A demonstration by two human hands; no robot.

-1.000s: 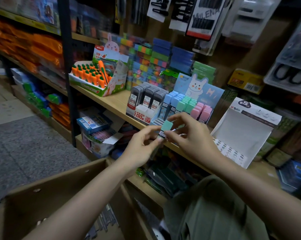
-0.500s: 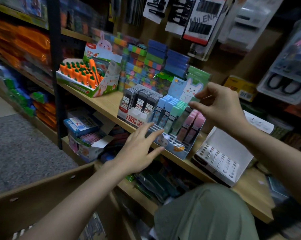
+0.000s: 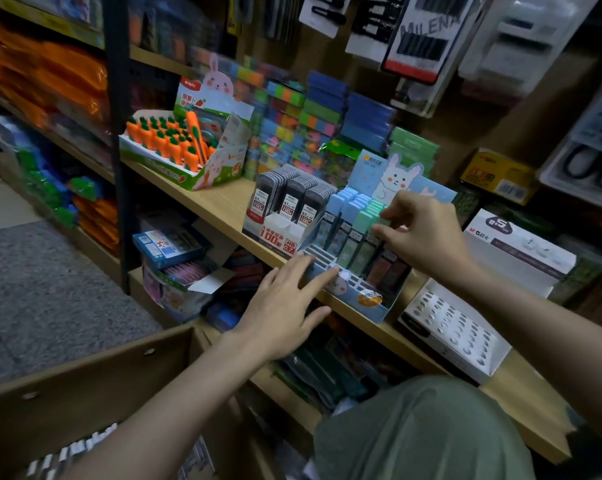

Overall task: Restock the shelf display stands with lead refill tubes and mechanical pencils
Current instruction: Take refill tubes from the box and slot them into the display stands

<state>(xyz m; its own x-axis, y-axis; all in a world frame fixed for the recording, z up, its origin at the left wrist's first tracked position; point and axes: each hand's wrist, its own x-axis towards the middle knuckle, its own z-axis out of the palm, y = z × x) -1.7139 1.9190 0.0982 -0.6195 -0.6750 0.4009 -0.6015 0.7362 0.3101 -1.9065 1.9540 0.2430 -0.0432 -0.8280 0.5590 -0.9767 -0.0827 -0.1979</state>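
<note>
At near left, a brown corrugated cardboard box (image 3: 84, 382) stands open, with pale, blurred contents in its near corner. On the wooden shelf (image 3: 219, 206) at far left sits a glossy white-and-green card tray (image 3: 188, 168) of orange carrot-shaped items with green tops, its backboard showing a pink rabbit.

To its right stands a white card stand (image 3: 275, 233) with red print, holding three rows of flat, dark grey lead refill tubes (image 3: 292, 192), upright and tightly packed.

The left hand (image 3: 285, 299) is flat, with fingers straight and spread. Its fingertips rest on the slotted front lip of the blue rabbit display stand (image 3: 372, 303), at the shelf's near edge; it holds nothing.

The blue stand is printed card with a white rabbit backboard. It holds slim rectangular tubes in rows: blue tubes (image 3: 344, 216) at left, mint green tubes (image 3: 365, 233) in the middle, and darker pink ones on the right, partly hidden.

The right hand (image 3: 420, 233) hovers over the green rows, fingers curled and thumb and forefinger closed towards the tube tops. Whether it pinches a tube cannot be determined.

At right is a white perforated pencil stand (image 3: 455, 327), its round holes unfilled, with a folded white backboard. A green-clad knee (image 3: 427, 434) occupies the near right.
</note>
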